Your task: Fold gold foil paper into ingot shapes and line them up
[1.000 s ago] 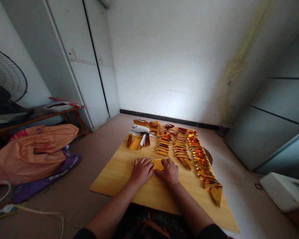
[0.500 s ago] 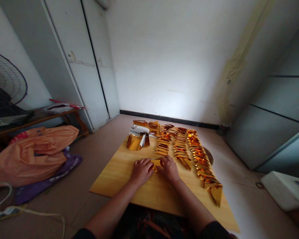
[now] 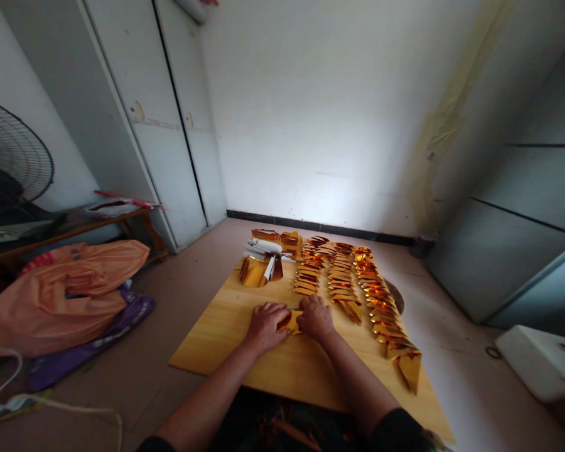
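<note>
Gold foil sheet [image 3: 290, 322] sits mid-board on the wooden board [image 3: 226, 326], pinched between my left hand [image 3: 266, 326] and right hand [image 3: 316, 317]; I'd press each crease flat, edges aligned.

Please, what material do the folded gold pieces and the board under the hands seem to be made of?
The folded gold pieces look like thin metallic foil paper: they hold sharp creases and throw bright orange glints. The board looks like pale wood with a smooth, fairly matte face; faint grain lines run along it. It could be laminate.
</note>
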Demonstrator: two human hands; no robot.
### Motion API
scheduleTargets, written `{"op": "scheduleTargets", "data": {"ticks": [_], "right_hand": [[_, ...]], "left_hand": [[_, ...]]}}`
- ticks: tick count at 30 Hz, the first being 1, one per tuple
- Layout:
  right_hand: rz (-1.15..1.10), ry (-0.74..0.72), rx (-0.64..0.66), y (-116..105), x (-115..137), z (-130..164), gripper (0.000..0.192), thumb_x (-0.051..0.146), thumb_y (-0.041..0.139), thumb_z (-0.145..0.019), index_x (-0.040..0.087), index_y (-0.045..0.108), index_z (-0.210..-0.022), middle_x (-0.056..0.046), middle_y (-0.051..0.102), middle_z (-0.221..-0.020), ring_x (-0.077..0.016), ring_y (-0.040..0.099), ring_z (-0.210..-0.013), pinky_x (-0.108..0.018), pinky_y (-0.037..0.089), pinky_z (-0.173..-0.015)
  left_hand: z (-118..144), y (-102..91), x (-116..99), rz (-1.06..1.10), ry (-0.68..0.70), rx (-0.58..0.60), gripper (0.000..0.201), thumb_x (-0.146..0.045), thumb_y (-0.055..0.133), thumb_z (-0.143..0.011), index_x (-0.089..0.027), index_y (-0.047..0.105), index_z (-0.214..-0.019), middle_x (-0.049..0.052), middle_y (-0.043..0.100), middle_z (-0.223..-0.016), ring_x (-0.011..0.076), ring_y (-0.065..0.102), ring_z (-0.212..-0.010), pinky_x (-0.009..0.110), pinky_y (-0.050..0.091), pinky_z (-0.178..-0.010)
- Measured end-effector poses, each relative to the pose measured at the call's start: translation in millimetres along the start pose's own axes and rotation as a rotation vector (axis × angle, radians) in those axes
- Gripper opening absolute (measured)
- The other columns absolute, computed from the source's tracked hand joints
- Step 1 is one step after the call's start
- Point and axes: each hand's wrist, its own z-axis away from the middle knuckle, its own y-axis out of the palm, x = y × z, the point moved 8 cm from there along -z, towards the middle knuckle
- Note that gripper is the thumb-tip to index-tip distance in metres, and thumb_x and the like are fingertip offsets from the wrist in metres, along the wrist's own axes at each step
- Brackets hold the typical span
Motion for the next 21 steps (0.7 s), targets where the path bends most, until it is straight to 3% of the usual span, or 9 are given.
{"op": "scheduleTargets", "data": {"ticks": [7, 11, 16, 21], "right_hand": [[-0.042, -0.004, -0.001, 1, 0, -3, 0.019, 0.023, 0.057, -0.071, 0.021, 0.062, -0.089, -0.007, 0.059, -0.106, -0.0233, 0.05, -0.104, -0.031, 0.034, -0.077], [-0.134, -0.064, -0.048, 0, 0, -3, 0.012, 0.016, 0.056, -0.069, 0.02, 0.061, -0.079, -0.003, 0.063, -0.096, -0.0186, 0.054, -0.095, -0.026, 0.033, -0.073], [-0.376, -0.118, -0.041, 3, -2, 2, 0.008, 0.014, 0.053, -0.069, 0.02, 0.056, -0.072, 0.003, 0.063, -0.072, -0.0117, 0.056, -0.07, -0.021, 0.035, -0.065], [-0.796, -0.07, 0.009, 9, -10, 2, 0.018, 0.018, 0.054, -0.065, 0.021, 0.052, -0.083, 0.006, 0.057, -0.066, -0.0102, 0.051, -0.059, -0.019, 0.036, -0.056]], "left_hand": [[-6, -1.0, 4, 0.045, -0.039, 0.023, 0.052, -0.032, 0.072, -0.065, -0.027, 0.061, -0.116, 0.004, 0.064, -0.12, 0.0248, 0.054, -0.11, 0.039, 0.038, -0.093], [-13, -1.4, 14, 0.095, -0.111, 0.019, 0.067, -0.027, 0.072, -0.062, -0.025, 0.055, -0.126, 0.007, 0.061, -0.125, 0.0274, 0.053, -0.113, 0.041, 0.039, -0.096], [-19, 4.0, 31, 0.406, -0.242, -0.03, 0.053, -0.014, 0.063, -0.064, -0.021, 0.062, -0.116, 0.004, 0.069, -0.109, 0.0223, 0.062, -0.101, 0.035, 0.048, -0.091], [-21, 11.4, 36, 0.69, -0.281, -0.073, 0.036, -0.012, 0.056, -0.069, -0.014, 0.066, -0.103, 0.006, 0.072, -0.098, 0.0188, 0.067, -0.088, 0.03, 0.054, -0.081]]}}
